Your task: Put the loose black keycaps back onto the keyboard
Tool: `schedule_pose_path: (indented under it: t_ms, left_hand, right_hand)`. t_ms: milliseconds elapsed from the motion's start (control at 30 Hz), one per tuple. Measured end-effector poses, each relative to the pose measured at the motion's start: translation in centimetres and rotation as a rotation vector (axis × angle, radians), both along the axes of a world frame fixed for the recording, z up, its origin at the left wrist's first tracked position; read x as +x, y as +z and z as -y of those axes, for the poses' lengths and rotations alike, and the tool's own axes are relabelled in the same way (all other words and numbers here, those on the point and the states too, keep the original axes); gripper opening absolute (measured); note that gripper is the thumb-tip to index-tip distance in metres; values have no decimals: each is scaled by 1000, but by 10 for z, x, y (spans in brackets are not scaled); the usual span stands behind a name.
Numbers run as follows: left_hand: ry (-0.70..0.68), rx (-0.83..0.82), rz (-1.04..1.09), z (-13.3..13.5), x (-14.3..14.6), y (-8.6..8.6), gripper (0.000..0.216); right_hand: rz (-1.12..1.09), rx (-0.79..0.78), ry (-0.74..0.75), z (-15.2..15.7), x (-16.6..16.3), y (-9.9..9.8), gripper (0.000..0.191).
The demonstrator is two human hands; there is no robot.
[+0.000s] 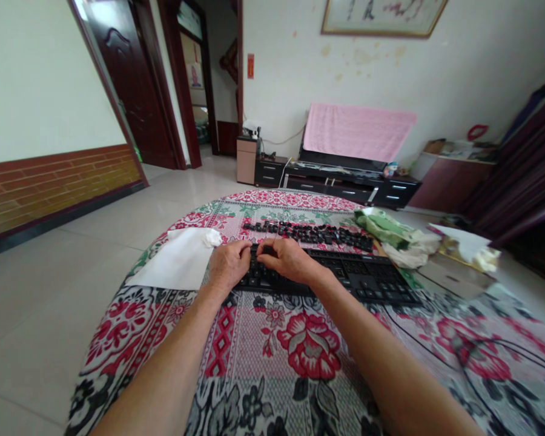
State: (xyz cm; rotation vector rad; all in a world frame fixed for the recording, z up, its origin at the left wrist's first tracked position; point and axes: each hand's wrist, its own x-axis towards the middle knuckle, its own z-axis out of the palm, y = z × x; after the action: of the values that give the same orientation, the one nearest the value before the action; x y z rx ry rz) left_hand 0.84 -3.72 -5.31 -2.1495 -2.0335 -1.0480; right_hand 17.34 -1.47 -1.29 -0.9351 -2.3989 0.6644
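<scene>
A black computer keyboard (367, 280) lies on the table in front of me, with some key positions looking bare. My left hand (229, 263) is curled over its left end, thumb and fingers closed at the far corner. Beside it, my right hand (287, 260) is bent over the upper left keys, thumb and forefinger brought together. Anything between those fingertips is too small or hidden to make out. Just beyond the keyboard, many loose black keycaps (318, 234) are spread in a long band.
A white paper sheet (175, 261) with a crumpled tissue (212, 237) lies at the left. To the right are a green plastic bag (384, 227) and a box (456, 275). A black cable (424, 342) runs over the flowered tablecloth (254, 363). Farther off stands a TV cabinet (331, 183).
</scene>
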Motion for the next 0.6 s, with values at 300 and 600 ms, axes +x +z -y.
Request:
schedule_pose_path:
  t_ms: [300,600]
  left_hand:
    - [-3,-14,-62,1,1,0,25]
    - [-14,-19,-70,0,1,0,25]
  right_hand:
    - [-144,-154,150,-9,5,-20,11]
    - [-376,-306,35,-11,5,-31,9]
